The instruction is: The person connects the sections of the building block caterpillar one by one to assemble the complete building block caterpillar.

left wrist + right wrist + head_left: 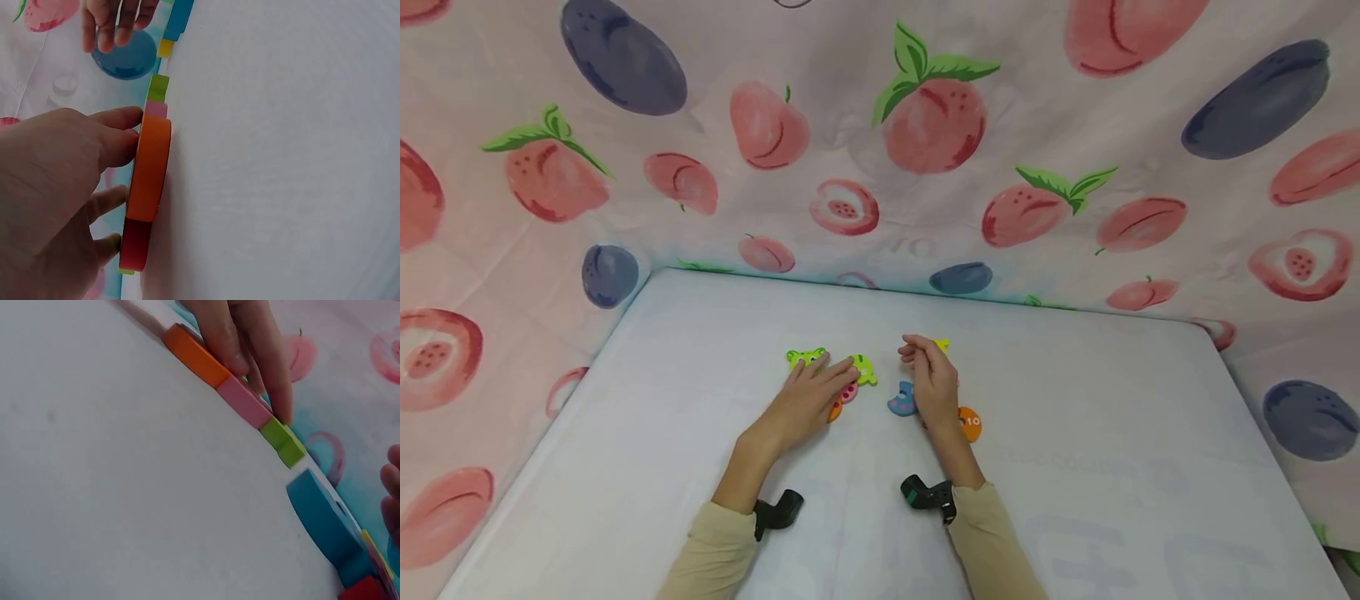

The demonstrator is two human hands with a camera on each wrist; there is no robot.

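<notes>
My left hand [801, 404] lies palm down over a cluster of thick, flat coloured pieces, its fingertips on their tops. Around it show a green piece with an animal face [805, 357], a light green piece [865, 372], a pink piece [850, 392] and an orange piece [835, 410]. A red piece [135, 244] sits beside the orange one in the left wrist view. My right hand [936, 392], fingers loosely bent, is over a second cluster: a blue piece with pink dots [901, 400], an orange piece marked 10 [970, 423] and a yellow piece [942, 343]. The hand hides part of this cluster.
A white-covered table [1112, 467] lies under both clusters. Fruit-patterned cloth [842, 108] rises behind the table and along its sides. Each wrist wears a black camera mount, one on the left [778, 512] and one on the right [928, 496].
</notes>
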